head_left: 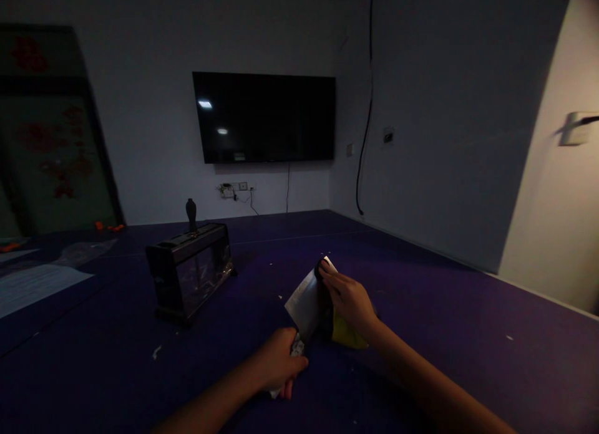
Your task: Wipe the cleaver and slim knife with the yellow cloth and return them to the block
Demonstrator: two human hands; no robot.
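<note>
My left hand (283, 362) is closed around a crumpled whitish scrap (297, 345), which looks like paper or plastic; part of it shows below the fingers. My right hand (347, 298) pinches the dark, rounded top of an object next to a pale, flat sheet-like piece (304, 301). Below that hand a yellow piece (345, 333) shows, partly covered. In the dim light I cannot tell what the object is, nor whether the sheet, dark part and yellow part are joined. Both hands are low over the dark purple-blue surface (253, 371).
To the left stands a black frame-like case (187, 253) with clear sides and a dark knob on top. Papers (37, 284) and clear plastic film (87, 252) lie farther left. Small white scraps (156, 352) dot the surface. A television (266, 119) hangs on the wall.
</note>
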